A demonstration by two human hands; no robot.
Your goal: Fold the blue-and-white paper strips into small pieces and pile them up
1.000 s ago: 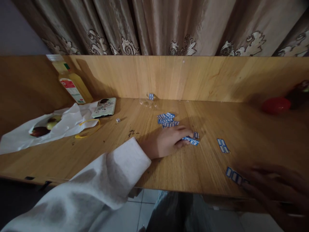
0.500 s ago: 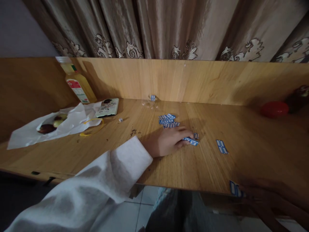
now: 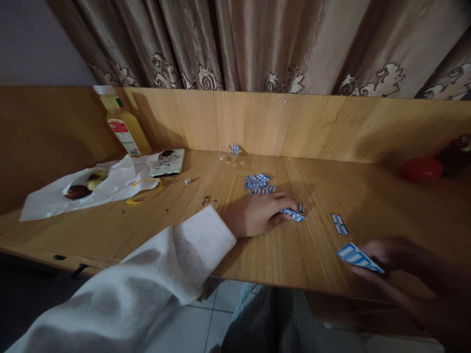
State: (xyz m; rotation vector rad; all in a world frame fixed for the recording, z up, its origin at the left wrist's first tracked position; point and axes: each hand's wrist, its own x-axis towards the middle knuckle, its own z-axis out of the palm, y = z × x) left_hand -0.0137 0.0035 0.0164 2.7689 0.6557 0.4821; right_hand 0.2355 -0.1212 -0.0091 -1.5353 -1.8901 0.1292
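On the wooden desk rests my left hand (image 3: 261,213), in a light grey sleeve, fingers curled closed over a small stack of label sheets (image 3: 297,216) with blue-edged white boxes. Just behind it lies a pile of similar label sheets (image 3: 256,181), partly overlapped by the hand. My right hand (image 3: 386,260), dark and blurred, pinches another label sheet (image 3: 358,258) between thumb and fingers, tilted above the desk's front edge. A single label sheet (image 3: 339,224) lies flat between the two hands. One more small piece (image 3: 300,207) touches the left fingertips.
At the left are a bottle of yellow liquid (image 3: 128,127), white paper (image 3: 44,201) with brownish food pieces, a pale flat packet (image 3: 168,163) and a yellow band (image 3: 147,196). Clear plastic (image 3: 231,158) sits by the back board. A red rounded object (image 3: 421,169) stands far right.
My right hand has risen from the desk's front edge, bringing its label sheet up and closer to the single flat sheet. My left hand stays on its stack. The view has shifted slightly.
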